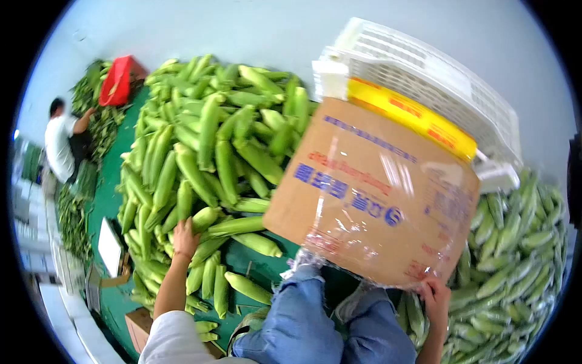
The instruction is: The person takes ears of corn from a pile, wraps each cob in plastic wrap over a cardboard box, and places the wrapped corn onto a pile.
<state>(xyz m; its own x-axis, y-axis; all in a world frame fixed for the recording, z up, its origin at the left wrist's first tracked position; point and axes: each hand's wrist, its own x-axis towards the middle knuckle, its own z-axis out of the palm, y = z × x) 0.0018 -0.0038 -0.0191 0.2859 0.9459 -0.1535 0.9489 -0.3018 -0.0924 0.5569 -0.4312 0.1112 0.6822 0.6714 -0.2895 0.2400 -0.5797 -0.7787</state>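
Observation:
My left hand (185, 238) reaches into a heap of green unshelled corn (176, 139), its fingers curled round the lower end of an ear of corn (185, 201). On the right, my right hand (435, 297) pinches clear plastic film (364, 258) at the near right corner of a cardboard sheet (291, 209). The film lies over the printed cardboard, shiny and wrinkled along the near edge. Behind the cardboard is a long yellow box (412, 115). The cardboard's near edge is just above my knees in blue jeans (303, 315).
Film-wrapped corn (515, 261) is piled at the right. A white plastic crate (424, 60) stands behind the yellow box. On the green floor (112, 200) at left is a white flat device (111, 246). Farther off, a person (60, 145) sits by husks and a red bag (118, 82).

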